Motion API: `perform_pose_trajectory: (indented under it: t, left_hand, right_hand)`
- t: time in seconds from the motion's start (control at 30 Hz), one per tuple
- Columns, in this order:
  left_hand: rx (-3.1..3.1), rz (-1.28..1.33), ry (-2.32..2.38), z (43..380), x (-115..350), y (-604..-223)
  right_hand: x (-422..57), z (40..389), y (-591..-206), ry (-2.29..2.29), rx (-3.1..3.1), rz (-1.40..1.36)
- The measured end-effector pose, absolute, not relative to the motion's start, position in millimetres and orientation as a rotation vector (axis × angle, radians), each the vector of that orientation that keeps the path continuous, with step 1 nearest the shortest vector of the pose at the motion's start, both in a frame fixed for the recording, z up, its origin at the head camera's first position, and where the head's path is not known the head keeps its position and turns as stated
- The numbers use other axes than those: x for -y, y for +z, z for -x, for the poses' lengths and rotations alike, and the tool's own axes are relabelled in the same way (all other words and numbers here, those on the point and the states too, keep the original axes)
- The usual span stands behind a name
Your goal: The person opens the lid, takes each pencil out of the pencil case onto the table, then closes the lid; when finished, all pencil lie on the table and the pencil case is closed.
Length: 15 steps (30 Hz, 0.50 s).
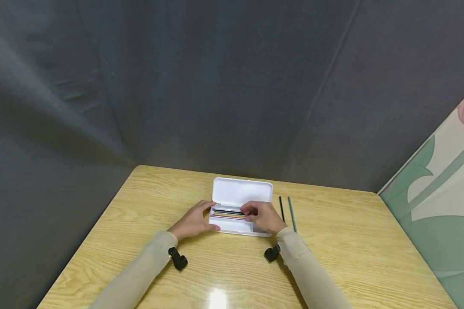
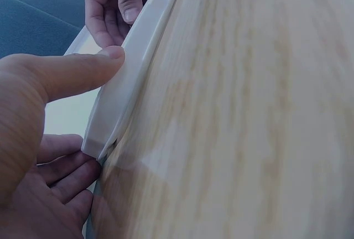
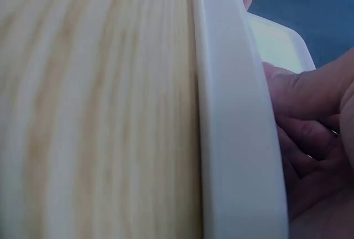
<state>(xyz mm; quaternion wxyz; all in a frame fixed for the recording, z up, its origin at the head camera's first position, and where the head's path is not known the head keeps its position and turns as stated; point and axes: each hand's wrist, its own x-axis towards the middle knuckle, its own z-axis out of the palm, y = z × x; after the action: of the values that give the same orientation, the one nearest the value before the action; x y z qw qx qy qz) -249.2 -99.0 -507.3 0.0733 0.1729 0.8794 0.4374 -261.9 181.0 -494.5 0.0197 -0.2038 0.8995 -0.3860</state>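
An opened white pencil case lies on the table with its lid laid back. Several thin colored pencils, dark, yellow and reddish, lie lengthwise inside. My left hand grips the case's left end, thumb on the front wall and the other fingers around the far corner. A short dark line shows by its fingertips. My right hand reaches into the case with bent fingers, thumb and fingertips at the pencils' right ends. Whether it pinches any is hidden. In the right wrist view, its thumb dips behind the front wall.
A black pencil and a teal pencil lie on the wooden table, just right of the case. Dark cloth hangs behind the table, and a floral-patterned cloth is at the right.
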Motion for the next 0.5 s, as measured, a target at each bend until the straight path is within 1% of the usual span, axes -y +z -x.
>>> perform_pose_trajectory:
  t: [0.13,0.5]
  left_hand:
    - [-2.644,-0.525,1.313,249.8,99.3,-508.4]
    - [-2.667,-0.553,1.289,249.7,99.4,-509.9]
  right_hand:
    - [-179.0,261.6,-494.9,-1.145,-2.824,0.661]
    - [-175.5,258.6,-491.9,-1.051,-2.843,0.858]
